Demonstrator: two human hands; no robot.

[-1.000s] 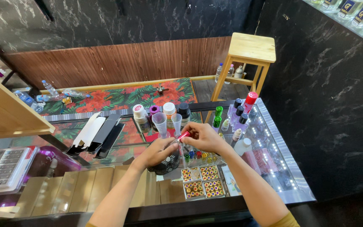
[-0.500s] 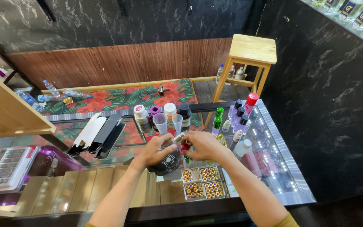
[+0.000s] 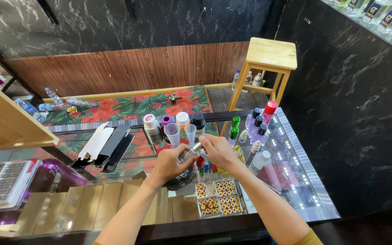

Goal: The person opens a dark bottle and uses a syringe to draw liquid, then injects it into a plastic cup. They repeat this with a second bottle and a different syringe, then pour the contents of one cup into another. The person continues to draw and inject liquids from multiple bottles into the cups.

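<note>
Dark marble walls (image 3: 341, 104), wood-panelled wainscot (image 3: 128, 68), pale wooden stool (image 3: 268, 59).

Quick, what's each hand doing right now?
Left hand: closed around a small clear bottle.
Right hand: fingers pinching the bottle's top end.

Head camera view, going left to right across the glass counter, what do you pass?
Calculator → black and white flat boxes → left hand → right hand → red-capped bottle.
</note>
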